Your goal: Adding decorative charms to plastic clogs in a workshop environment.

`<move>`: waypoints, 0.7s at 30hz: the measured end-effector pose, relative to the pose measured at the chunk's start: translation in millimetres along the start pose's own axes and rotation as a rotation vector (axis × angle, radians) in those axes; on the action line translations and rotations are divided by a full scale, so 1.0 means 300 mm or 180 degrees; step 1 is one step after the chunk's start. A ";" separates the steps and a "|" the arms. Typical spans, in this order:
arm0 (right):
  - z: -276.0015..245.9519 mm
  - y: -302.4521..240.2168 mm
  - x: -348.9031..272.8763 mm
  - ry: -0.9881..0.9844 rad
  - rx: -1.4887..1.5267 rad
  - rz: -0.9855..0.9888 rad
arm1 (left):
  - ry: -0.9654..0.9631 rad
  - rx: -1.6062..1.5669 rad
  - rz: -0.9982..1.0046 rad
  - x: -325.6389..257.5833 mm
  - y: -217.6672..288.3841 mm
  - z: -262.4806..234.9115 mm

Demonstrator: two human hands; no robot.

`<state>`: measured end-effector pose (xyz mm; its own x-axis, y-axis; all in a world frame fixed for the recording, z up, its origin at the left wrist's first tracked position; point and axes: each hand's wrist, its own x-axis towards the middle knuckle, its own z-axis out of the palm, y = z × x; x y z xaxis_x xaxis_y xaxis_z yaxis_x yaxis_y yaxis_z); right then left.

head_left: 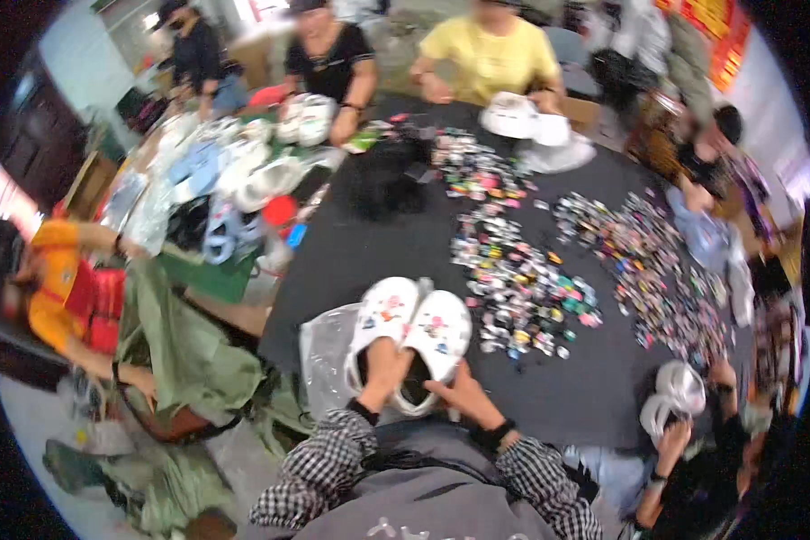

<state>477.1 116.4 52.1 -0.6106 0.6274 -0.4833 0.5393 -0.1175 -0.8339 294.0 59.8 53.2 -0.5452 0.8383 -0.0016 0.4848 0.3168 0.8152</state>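
Observation:
A pair of white clogs dotted with small colourful charms lies side by side in front of me at the table's near edge, toes pointing away. My left hand (383,373) reaches into the opening of the left clog (385,310) and grips it beside the other one; its fingertips are hidden inside. Around the outer heel side of the right clog (444,335) my right hand (466,396) is closed, with the thumb toward the opening. A clear plastic bag (324,353) lies partly under the left clog.
Loose charms (513,279) cover the dark table (351,243) ahead and to the right, with another charm pile (661,270) beyond. More shoes and plastic bags (243,171) crowd a table at the far left. Several people work around; one at right handles white clogs (675,391).

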 end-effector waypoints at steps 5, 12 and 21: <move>0.018 0.112 0.041 0.0101 0.0027 -0.0436 | 0.0320 0.0095 0.0427 0.010 -0.059 0.052; 0.018 0.122 0.046 -0.0461 0.0579 -0.0117 | 0.0305 0.0075 0.0083 -0.025 -0.021 0.020; -0.018 0.055 0.037 -0.0643 0.0596 0.0175 | 0.0497 0.0089 0.0136 -0.017 -0.022 0.034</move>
<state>482.5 125.6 34.4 -0.6968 0.4521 -0.5569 0.4696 -0.2993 -0.8306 300.5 57.9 42.2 -0.6223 0.7728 0.1247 0.5276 0.2963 0.7961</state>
